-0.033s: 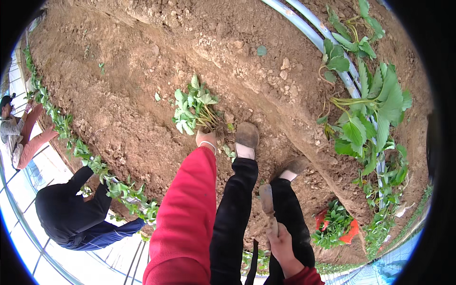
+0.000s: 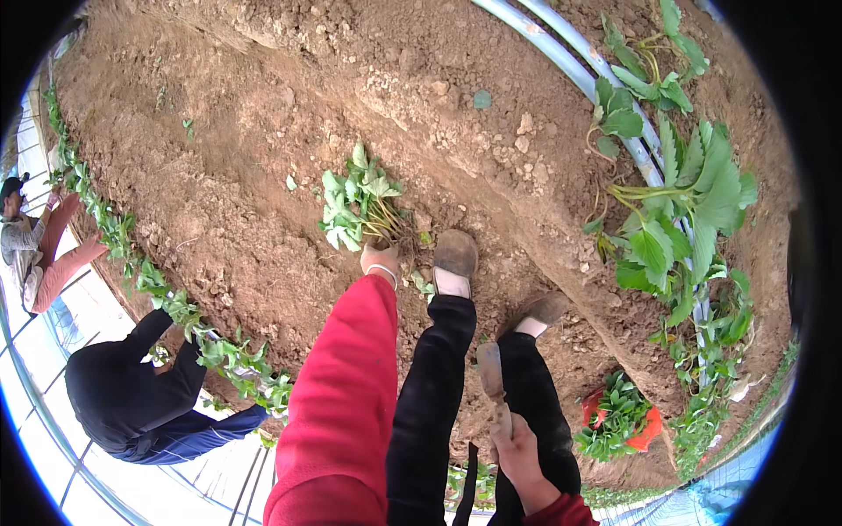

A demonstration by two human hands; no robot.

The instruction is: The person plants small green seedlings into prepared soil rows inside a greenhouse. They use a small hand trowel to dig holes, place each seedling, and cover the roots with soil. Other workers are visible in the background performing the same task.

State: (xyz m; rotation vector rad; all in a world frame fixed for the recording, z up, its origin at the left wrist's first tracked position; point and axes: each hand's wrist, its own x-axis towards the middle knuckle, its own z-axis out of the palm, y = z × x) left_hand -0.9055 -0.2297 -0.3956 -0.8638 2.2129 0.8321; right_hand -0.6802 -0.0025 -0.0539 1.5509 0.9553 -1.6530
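My left hand [image 2: 380, 260], below a red sleeve, closes on the stem and root end of a bunch of strawberry seedlings [image 2: 358, 203]. The bunch is low over the brown soil, its leaves pointing up and left; the fingertips are partly hidden among the stems. Lower right, my right hand [image 2: 519, 451] grips the handle of a small trowel [image 2: 490, 373], its soil-stained blade upward in front of my dark trouser leg. My left shoe [image 2: 456, 252] stands just right of the left hand.
Pale blue pipes [image 2: 570, 66] curve along the right, where strawberry plants [image 2: 693, 202] grow. A red bag [image 2: 651, 430] full of seedlings sits at lower right. At left, a co-worker in dark clothes [image 2: 118, 394] bends over a plant row; another person [image 2: 35, 237] sits farther off.
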